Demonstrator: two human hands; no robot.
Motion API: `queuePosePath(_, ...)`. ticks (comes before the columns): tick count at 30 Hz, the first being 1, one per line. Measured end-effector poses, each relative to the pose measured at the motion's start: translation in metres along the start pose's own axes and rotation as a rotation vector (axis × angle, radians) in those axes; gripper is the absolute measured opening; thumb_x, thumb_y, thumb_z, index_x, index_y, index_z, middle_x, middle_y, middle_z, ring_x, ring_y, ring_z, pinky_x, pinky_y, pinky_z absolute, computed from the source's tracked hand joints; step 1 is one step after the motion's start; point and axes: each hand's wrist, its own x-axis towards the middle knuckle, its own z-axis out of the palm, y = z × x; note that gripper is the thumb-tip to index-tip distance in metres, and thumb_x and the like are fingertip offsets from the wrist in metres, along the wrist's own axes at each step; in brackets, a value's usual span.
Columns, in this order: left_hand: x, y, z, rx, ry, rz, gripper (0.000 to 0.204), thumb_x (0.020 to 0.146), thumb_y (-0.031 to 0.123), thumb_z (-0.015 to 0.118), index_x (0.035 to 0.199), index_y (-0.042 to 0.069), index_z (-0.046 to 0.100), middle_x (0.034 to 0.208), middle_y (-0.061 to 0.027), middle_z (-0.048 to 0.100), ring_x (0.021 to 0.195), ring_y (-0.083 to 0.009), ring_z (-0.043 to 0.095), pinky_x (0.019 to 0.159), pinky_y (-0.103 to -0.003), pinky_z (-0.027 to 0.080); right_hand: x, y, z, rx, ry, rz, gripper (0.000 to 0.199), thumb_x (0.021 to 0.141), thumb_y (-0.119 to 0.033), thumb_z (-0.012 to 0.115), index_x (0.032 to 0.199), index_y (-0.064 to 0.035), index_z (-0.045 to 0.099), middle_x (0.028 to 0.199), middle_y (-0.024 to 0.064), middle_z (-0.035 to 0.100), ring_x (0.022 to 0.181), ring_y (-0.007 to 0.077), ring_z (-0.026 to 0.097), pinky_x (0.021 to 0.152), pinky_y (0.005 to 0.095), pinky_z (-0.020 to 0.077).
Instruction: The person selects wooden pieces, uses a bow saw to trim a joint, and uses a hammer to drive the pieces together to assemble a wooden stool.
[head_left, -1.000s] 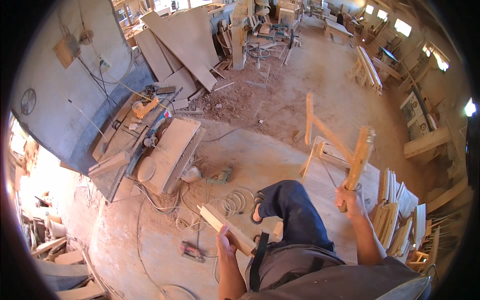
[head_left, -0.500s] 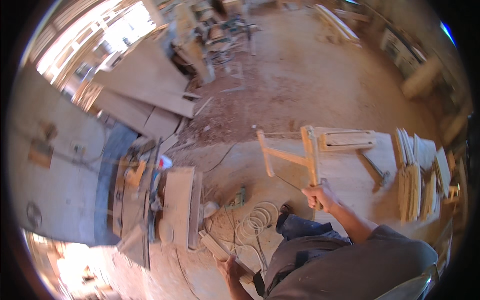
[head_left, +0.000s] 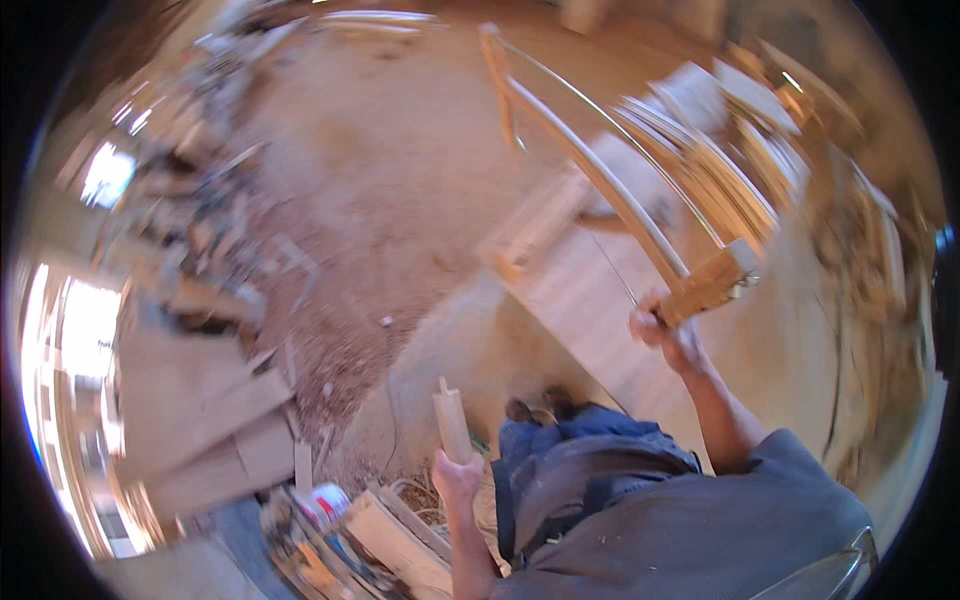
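My left hand grips a short pale wooden block and holds it upright near my left hip. My right hand is closed on the thick wooden end of a wooden frame saw. Its long curved bar and thin blade stretch up and away to the far upright. The saw hangs over a pale wooden board in front of me. My legs in dark trousers show below.
Sawdust covers the floor. Stacked wooden slats lie at the right. Boards and scrap wood pile up at the left, with planks and tools by my left side. The picture is blurred by motion.
My view has swung sharply to the right and down. My right hand has lifted the frame saw off the board. My left hand still holds the block, now upright.
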Motion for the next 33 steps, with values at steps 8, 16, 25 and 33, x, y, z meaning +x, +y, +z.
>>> queuePosePath(8,0.103,0.143,0.072,0.317,-0.554,0.742,0.060,0.069,0.019,0.070,0.125,0.003,0.056,0.113,-0.0239,0.064,0.107,-0.0397,0.063,0.091,-0.047,0.051,-0.160,0.003,-0.064,-0.219,1.022,0.188,0.031,0.091,-0.010,0.068,0.068,-0.0128,0.047,0.054,-0.0043,0.046,0.043,0.0050,0.038,0.039,0.0228,0.0264)
queuePosePath(16,0.094,0.241,0.178,0.630,-0.847,1.388,0.058,0.072,0.014,0.068,0.126,-0.002,0.054,0.115,-0.0219,0.061,0.111,-0.0386,0.058,0.095,-0.046,0.049,-0.299,0.025,0.031,-0.003,1.637,0.433,0.036,0.088,-0.008,0.070,0.058,-0.0118,0.051,0.052,-0.0038,0.048,0.045,0.0063,0.043,0.044,0.0253,0.0311)
queuePosePath(25,-0.004,0.266,0.297,0.855,-0.961,1.713,0.049,0.075,0.009,0.066,0.122,-0.001,0.055,0.112,-0.0218,0.060,0.111,-0.0392,0.057,0.096,-0.045,0.048,-0.349,0.083,0.102,0.219,1.792,0.368,0.027,0.088,-0.006,0.070,0.070,-0.0094,0.050,0.056,0.0006,0.050,0.046,0.0089,0.046,0.042,0.0257,0.0326)
queuePosePath(33,-0.050,0.251,0.414,0.987,-1.081,1.885,0.048,0.074,0.009,0.068,0.121,0.001,0.058,0.116,-0.0191,0.060,0.117,-0.0365,0.054,0.097,-0.043,0.048,-0.349,0.132,0.056,0.666,1.827,0.265,0.023,0.087,-0.004,0.073,0.073,-0.0073,0.054,0.061,0.0007,0.051,0.052,0.0109,0.049,0.049,0.0279,0.0393)
